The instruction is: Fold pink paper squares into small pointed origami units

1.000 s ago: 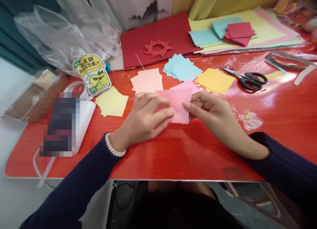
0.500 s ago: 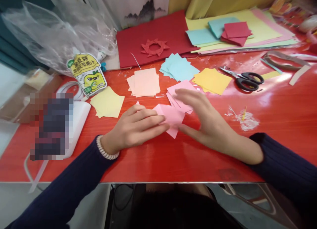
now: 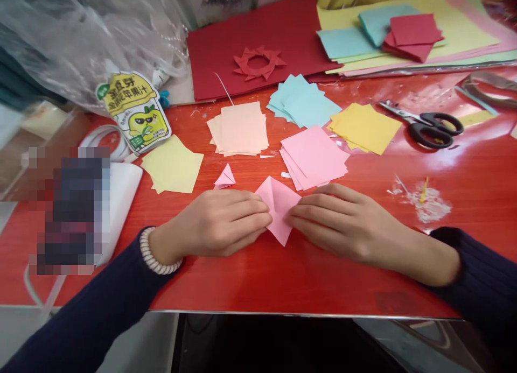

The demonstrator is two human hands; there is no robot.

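Observation:
A creased square of pink paper is held up between both hands just over the table. My left hand pinches its left side, fingers pressed together, the thumb hidden. On the opposite side my right hand grips the right edge with closed fingers. A vertical crease runs down the sheet, and its lower corner points toward me. Behind my left hand lies a small folded pink paper piece. Just beyond my right hand sits a stack of pink paper squares.
Stacks of peach, blue, yellow and pale yellow squares lie around. Black-handled scissors rest at right, near paper scraps. A red folded ring, a drink pouch and a pixelated object are farther off.
My right hand, open and apart from the paper before, has closed on its right edge. The small folded piece shows more fully now. The view has shifted slightly.

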